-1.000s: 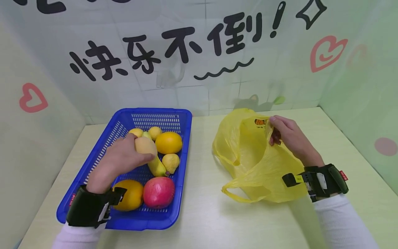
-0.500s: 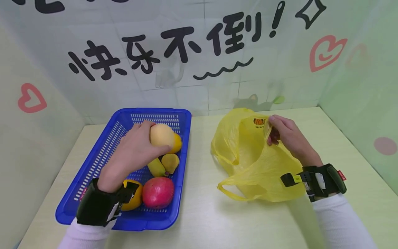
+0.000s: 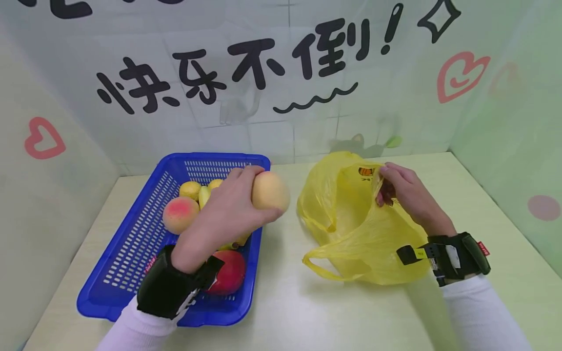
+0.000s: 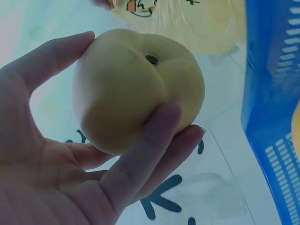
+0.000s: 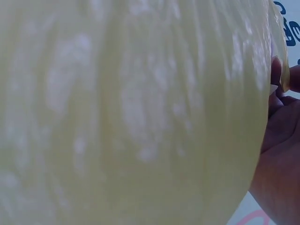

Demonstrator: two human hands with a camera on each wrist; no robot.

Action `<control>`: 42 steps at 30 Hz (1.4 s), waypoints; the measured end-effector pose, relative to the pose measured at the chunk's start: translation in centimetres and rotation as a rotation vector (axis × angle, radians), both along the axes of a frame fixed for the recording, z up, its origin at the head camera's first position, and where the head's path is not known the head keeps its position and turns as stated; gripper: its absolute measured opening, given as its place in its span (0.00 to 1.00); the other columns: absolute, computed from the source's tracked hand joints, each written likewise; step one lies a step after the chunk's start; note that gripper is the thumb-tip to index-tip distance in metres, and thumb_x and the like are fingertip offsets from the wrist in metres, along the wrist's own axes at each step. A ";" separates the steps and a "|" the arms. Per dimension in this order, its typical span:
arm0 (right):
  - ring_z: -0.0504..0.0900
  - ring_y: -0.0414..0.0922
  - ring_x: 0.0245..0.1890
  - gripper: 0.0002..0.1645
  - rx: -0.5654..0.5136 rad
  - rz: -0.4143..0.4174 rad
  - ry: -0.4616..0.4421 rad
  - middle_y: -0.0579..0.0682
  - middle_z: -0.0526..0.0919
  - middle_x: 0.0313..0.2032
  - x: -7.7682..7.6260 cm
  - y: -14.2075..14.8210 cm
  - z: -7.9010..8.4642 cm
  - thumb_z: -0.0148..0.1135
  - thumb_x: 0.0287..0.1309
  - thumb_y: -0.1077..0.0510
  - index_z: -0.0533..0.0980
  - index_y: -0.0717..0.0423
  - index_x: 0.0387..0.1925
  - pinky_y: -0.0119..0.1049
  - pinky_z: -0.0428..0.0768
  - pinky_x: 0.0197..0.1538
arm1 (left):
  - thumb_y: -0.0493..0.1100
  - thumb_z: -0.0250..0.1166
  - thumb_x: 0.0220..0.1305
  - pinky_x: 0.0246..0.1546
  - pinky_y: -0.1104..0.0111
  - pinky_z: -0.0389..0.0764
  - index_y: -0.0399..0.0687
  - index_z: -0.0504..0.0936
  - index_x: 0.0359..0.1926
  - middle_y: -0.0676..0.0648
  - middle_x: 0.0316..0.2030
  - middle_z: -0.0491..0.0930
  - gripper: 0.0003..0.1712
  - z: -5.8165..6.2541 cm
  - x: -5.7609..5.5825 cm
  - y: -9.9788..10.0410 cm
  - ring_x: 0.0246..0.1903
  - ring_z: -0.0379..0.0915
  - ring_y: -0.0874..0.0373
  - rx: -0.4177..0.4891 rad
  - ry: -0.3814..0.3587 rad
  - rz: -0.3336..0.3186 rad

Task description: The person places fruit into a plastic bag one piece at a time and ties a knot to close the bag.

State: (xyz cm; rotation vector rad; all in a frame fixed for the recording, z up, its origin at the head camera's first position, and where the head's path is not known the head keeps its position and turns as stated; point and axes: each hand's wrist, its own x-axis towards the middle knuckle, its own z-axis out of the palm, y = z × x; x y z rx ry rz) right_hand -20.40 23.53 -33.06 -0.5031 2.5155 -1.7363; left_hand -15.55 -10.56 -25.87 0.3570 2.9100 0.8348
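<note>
Our left hand (image 3: 224,209), slanting across blue basket (image 3: 219,317), grips pale peach (image 3: 270,191) above right rim, thumb on near side. Peach has shifted right, nearer yellow bag (image 3: 377,256), whose edge our right hand (image 3: 406,192) pinches as before. Blushed peach (image 3: 180,215) now uncovered; our black wrist band (image 3: 164,287) partly blocks red fruit (image 3: 232,273).

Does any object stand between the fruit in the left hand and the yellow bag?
Nothing visible does: in the head view, only tabletop shows between the pale fruit and the yellow bag, held by the right hand.
</note>
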 end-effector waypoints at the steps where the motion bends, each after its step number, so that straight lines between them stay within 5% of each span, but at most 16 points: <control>1: 0.74 0.46 0.22 0.26 -0.003 0.005 0.000 0.46 0.76 0.22 0.0 0.0 0.0 0.36 0.78 0.45 0.67 0.63 0.35 0.34 0.73 0.26 | 0.57 0.69 0.53 0.47 0.53 0.81 0.48 0.65 0.68 0.44 0.58 0.71 0.44 0.0 0.0 0.4 0.51 0.72 0.47 0.003 0.010 -0.015; 19: 0.76 0.45 0.22 0.22 -0.011 0.034 -0.005 0.45 0.78 0.21 -0.1 -0.2 0.1 0.36 0.78 0.49 0.66 0.62 0.35 0.34 0.73 0.26 | 0.53 0.72 0.54 0.45 0.60 0.79 0.49 0.67 0.66 0.43 0.55 0.71 0.40 -1.9 -2.0 6.1 0.43 0.74 0.51 0.019 0.048 -0.192; 23: 0.76 0.45 0.21 0.22 -0.027 0.029 -0.014 0.45 0.78 0.21 -0.1 -0.4 0.0 0.37 0.78 0.48 0.66 0.61 0.35 0.35 0.73 0.25 | 0.51 0.72 0.54 0.39 0.62 0.83 0.49 0.66 0.67 0.42 0.54 0.70 0.41 -3.0 -2.1 7.5 0.38 0.76 0.50 -0.007 0.060 -0.237; 42: 0.76 0.44 0.19 0.22 -0.189 0.064 -0.057 0.46 0.78 0.20 0.0 -0.4 -0.4 0.41 0.77 0.47 0.69 0.60 0.36 0.34 0.73 0.22 | 0.42 0.68 0.58 0.47 0.68 0.78 0.52 0.76 0.59 0.50 0.50 0.79 0.27 -6.3 -4.0 11.7 0.45 0.75 0.56 -0.192 0.135 -0.526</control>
